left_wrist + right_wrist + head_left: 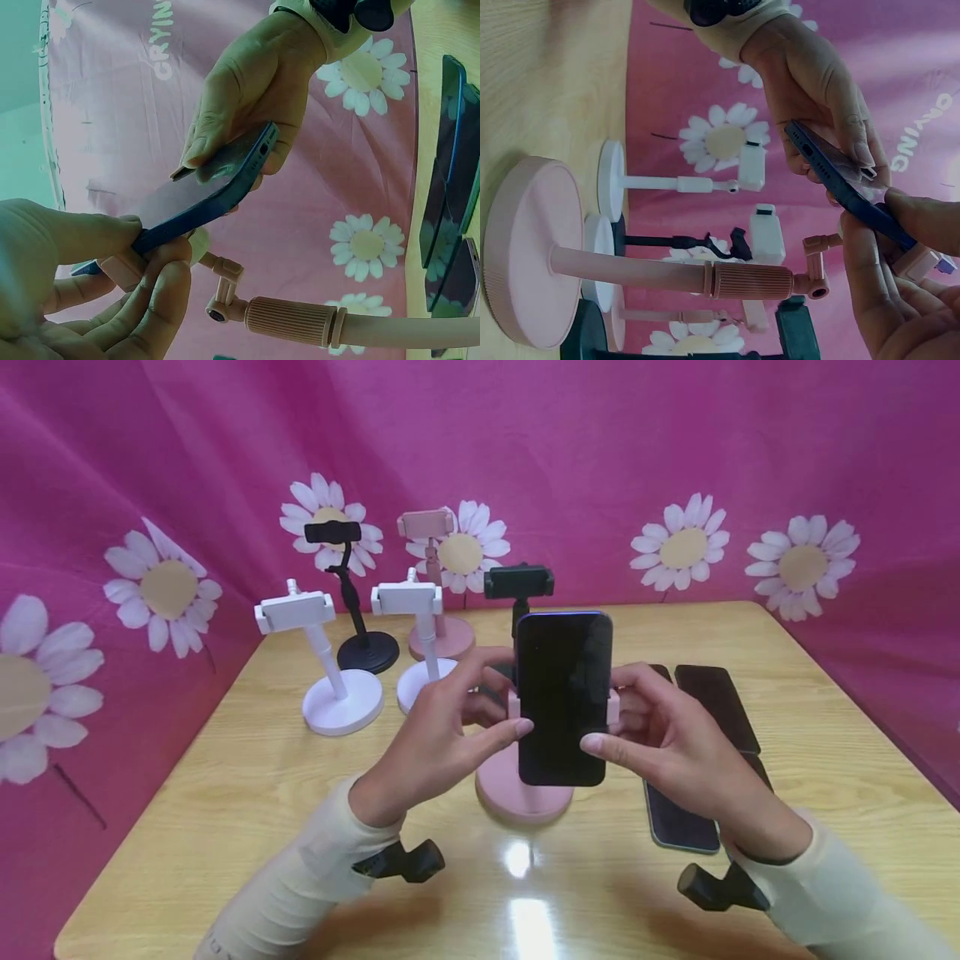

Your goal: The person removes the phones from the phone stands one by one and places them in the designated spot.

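A dark smartphone (566, 693) stands upright in the clamp (613, 707) of a pink phone stand, screen toward me. My left hand (446, 731) pinches its left edge, thumb on the front and fingers behind. On the opposite edge my right hand (675, 739) holds phone and clamp in the same way. The stand's round base (525, 793) rests on the table below. In the left wrist view, the phone (202, 214) tilts above the stand's ribbed collar (292, 321). The right wrist view shows the stand's pole (630, 268) beneath the hands.
Several more phones (716, 702) lie on the wooden table (262, 827) at the right. Behind and left are two white stands (343, 702), a black stand (367, 652), another pink stand (426, 524) and a dark green one (519, 582). A pink flowered cloth (555, 460) hangs behind.
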Available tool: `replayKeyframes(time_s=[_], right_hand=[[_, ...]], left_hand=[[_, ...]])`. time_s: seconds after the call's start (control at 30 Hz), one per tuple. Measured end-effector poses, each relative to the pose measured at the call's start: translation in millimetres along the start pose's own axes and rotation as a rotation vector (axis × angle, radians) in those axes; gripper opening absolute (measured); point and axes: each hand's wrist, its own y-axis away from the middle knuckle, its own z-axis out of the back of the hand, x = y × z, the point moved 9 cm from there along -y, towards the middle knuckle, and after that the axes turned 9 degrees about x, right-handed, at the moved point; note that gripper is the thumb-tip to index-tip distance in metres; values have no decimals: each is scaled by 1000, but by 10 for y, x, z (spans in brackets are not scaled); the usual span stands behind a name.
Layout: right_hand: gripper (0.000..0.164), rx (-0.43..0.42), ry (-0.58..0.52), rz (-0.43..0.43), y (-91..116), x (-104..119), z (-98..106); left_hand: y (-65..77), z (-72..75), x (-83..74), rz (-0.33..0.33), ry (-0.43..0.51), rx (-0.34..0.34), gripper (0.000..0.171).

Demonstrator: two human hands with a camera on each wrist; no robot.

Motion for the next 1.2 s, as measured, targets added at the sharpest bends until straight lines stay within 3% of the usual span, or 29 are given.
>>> replayKeyframes(time_s=[0.2, 0.57, 0.77, 1.03, 1.2], right_hand=[[49, 20, -28, 6, -94, -22, -145], [48, 50, -23, 27, -200, -68, -189], [50, 61, -9, 17, -258, -97, -190], [49, 57, 15, 27, -269, -106, -185], [59, 33, 85, 40, -274, -26, -186]], left_hand=[[100, 102, 65, 22, -8, 10, 59], [72, 185, 144, 44, -46, 51, 54], [58, 233, 213, 99, -92, 82, 52], [77, 265, 322, 205, -176, 110, 29], [62, 269, 364, 184, -171, 137, 16]])
